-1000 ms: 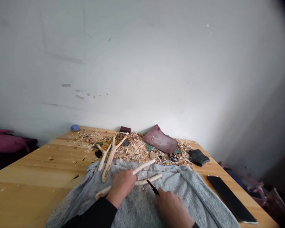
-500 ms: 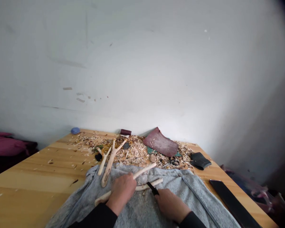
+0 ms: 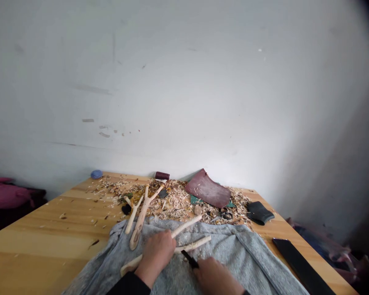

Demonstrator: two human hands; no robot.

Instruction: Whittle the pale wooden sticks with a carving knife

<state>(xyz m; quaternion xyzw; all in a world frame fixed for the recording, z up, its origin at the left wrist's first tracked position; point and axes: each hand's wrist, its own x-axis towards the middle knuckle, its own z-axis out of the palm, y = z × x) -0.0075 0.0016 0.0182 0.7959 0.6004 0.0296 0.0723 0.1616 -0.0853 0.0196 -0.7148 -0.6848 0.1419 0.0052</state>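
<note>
My left hand [image 3: 159,250] is wrapped round a peeled, Y-shaped wooden fork [image 3: 194,245]. Its two prongs reach out to the right and its handle end shows at the lower left. In my closed right hand [image 3: 217,275] is a knife [image 3: 189,259] with a dark blade, its tip close beside the nearer prong; whether it touches the wood I cannot tell. Both hands are over a grey cloth [image 3: 233,256]. Just beyond my left hand lie a larger peeled wooden fork [image 3: 141,219] and a smaller one [image 3: 132,218], partly on the cloth's far edge.
Wood shavings [image 3: 176,200] cover the back of the wooden table [image 3: 49,233]. Among them sits a curved maroon sheet [image 3: 207,189]. A black folded piece [image 3: 260,213] and a long black flat object [image 3: 301,264] are on the right. A blue round item [image 3: 96,174] stands far left, before the wall.
My right hand has drawn the knife toward me and to the left, off the prong's outer part. The left hand keeps its hold on the fork. The whole view has shifted slightly.
</note>
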